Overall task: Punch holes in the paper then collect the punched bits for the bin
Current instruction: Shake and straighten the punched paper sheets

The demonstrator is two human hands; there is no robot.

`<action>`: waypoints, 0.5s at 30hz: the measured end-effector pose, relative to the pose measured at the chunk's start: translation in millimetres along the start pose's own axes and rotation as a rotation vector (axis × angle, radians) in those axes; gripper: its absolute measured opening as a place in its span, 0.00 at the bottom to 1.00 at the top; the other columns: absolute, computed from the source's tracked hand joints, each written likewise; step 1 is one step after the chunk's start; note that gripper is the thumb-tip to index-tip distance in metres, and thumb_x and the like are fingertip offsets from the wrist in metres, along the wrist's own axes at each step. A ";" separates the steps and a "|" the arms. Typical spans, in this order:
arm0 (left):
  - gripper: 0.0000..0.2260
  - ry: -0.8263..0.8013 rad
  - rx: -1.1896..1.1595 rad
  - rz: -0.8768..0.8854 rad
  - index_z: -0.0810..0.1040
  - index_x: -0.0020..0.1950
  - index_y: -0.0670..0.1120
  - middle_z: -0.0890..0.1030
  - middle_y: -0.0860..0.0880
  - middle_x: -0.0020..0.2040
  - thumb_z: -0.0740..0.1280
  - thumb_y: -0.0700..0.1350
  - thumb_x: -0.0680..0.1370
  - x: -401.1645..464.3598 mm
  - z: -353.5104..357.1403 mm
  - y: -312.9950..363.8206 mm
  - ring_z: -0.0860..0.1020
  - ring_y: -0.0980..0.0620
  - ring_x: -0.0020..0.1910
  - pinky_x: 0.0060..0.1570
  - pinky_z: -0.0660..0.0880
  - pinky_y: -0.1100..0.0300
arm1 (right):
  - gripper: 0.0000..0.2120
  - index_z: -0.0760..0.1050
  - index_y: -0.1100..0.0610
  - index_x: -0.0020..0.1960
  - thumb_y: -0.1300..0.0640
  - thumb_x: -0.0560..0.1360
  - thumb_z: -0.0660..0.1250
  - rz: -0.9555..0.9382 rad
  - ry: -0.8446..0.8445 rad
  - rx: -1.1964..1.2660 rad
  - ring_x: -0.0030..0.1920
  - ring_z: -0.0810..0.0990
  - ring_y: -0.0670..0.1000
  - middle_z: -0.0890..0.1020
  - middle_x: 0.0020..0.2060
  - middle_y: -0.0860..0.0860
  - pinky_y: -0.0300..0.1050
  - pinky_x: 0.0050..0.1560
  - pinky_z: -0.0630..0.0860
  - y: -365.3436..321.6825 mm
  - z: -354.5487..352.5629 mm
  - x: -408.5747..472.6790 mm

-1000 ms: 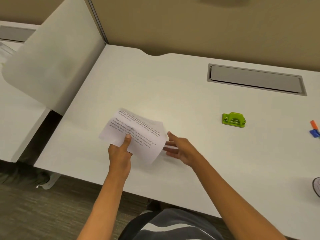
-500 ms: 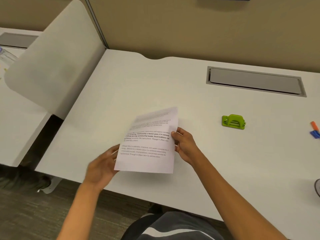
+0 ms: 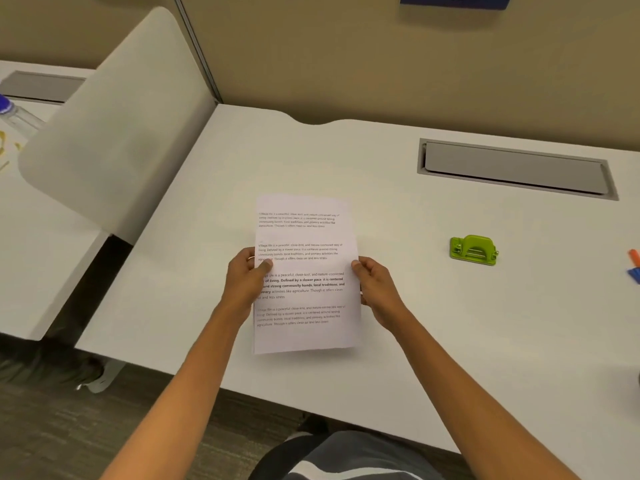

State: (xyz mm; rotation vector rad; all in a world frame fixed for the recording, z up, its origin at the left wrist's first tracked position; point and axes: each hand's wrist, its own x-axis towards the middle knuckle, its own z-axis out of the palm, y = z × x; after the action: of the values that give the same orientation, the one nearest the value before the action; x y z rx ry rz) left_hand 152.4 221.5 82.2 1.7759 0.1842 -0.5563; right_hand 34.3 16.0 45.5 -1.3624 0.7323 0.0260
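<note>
Head view: I see both hands holding the paper (image 3: 304,271) up over the white surface (image 3: 450,323), printed side toward the camera, text upright. My left hand (image 3: 246,277) grips the sheet's left edge about halfway down, thumb curled over the front across the text, fingers behind. My right hand (image 3: 375,289) pinches the right edge at about the same height, thumb tip on the front, fingers tucked behind. The sheet hangs nearly flat, long sides running near to far, its near edge close to the near rim of the surface. I cannot tell whether any holes are in it.

The green punch (image 3: 473,250) sits on the surface to the right of the paper, well apart from it and from either hand, nothing touching it. Farther right, at the frame edge, lie an orange marker (image 3: 633,257) and a blue one (image 3: 634,274), both cut off. A grey cable tray (image 3: 512,169) is set into the far right of the surface. A pale divider (image 3: 114,126) stands at the left, with a bottle (image 3: 14,114) partly visible beyond it on the next desk.
</note>
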 end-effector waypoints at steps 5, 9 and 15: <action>0.07 0.080 0.027 0.033 0.74 0.58 0.48 0.81 0.45 0.58 0.62 0.39 0.82 1.8 11.1 -10.5 0.81 0.44 0.56 0.57 0.79 0.46 | 0.12 0.74 0.57 0.62 0.55 0.81 0.62 0.003 0.160 -0.124 0.56 0.82 0.54 0.82 0.57 0.52 0.57 0.60 0.78 10.8 22.3 2.7; 0.07 0.053 0.018 0.074 0.75 0.58 0.48 0.82 0.45 0.58 0.63 0.38 0.82 7.4 4.8 -7.4 0.82 0.45 0.55 0.56 0.80 0.46 | 0.11 0.75 0.55 0.62 0.56 0.80 0.63 -0.012 0.180 -0.091 0.55 0.83 0.54 0.83 0.57 0.53 0.55 0.58 0.79 9.8 23.8 3.7; 0.07 0.002 -0.050 0.289 0.75 0.54 0.51 0.84 0.51 0.54 0.63 0.39 0.82 5.2 -10.0 12.0 0.83 0.51 0.53 0.52 0.81 0.55 | 0.06 0.76 0.53 0.57 0.57 0.81 0.64 -0.246 0.195 0.010 0.51 0.84 0.58 0.85 0.49 0.57 0.59 0.56 0.80 -10.8 31.1 -4.5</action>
State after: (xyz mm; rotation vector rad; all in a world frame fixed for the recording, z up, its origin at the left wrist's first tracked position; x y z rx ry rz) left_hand 164.5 226.8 92.1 1.7166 -0.0572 -0.3388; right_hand 49.7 42.7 57.9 -1.4506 0.7203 -0.3082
